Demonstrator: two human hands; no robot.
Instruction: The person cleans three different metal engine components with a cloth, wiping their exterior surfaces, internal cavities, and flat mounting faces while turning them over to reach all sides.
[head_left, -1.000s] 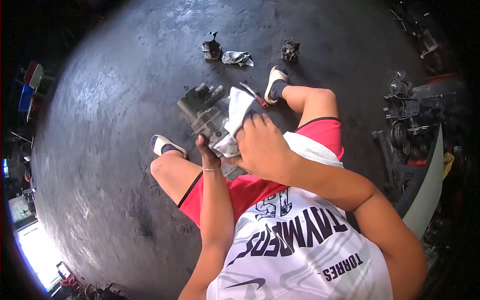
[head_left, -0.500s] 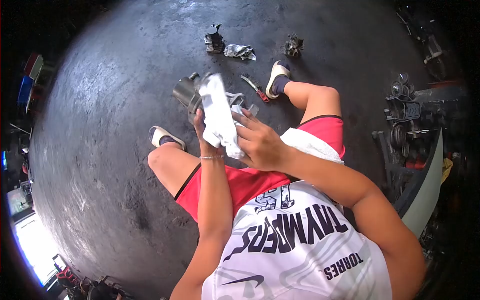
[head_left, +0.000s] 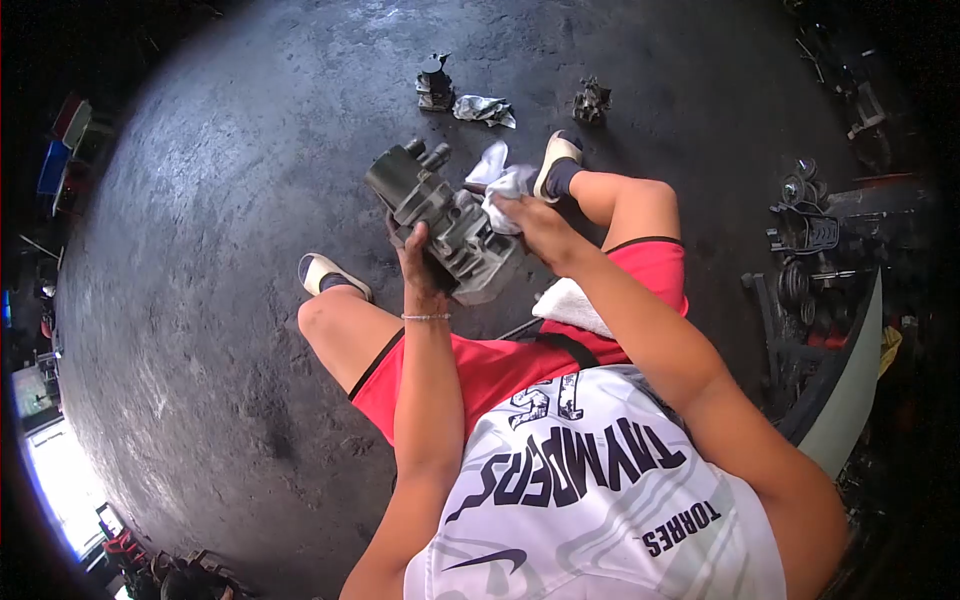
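My left hand (head_left: 412, 255) holds a grey metal machine part (head_left: 445, 215) from its left side, above the floor between my knees. The part has a round cylinder at its upper left end and an open, ribbed body. My right hand (head_left: 540, 228) is closed on a white cloth (head_left: 507, 198) at the right side of the part. The cloth is bunched, with one end sticking up. Another white cloth (head_left: 575, 306) lies on my right thigh.
On the floor ahead stand a dark metal part (head_left: 435, 90) and a second metal part (head_left: 591, 101), with a crumpled rag (head_left: 484, 110) between them. Weights and metal gear (head_left: 808, 225) are at the right. A bright opening (head_left: 65, 485) shows at the lower left.
The white cloth has moved off the metal part to its right with my right hand, uncovering the part. My left hand has turned and shifted the part slightly. The red-handled brush is now hidden.
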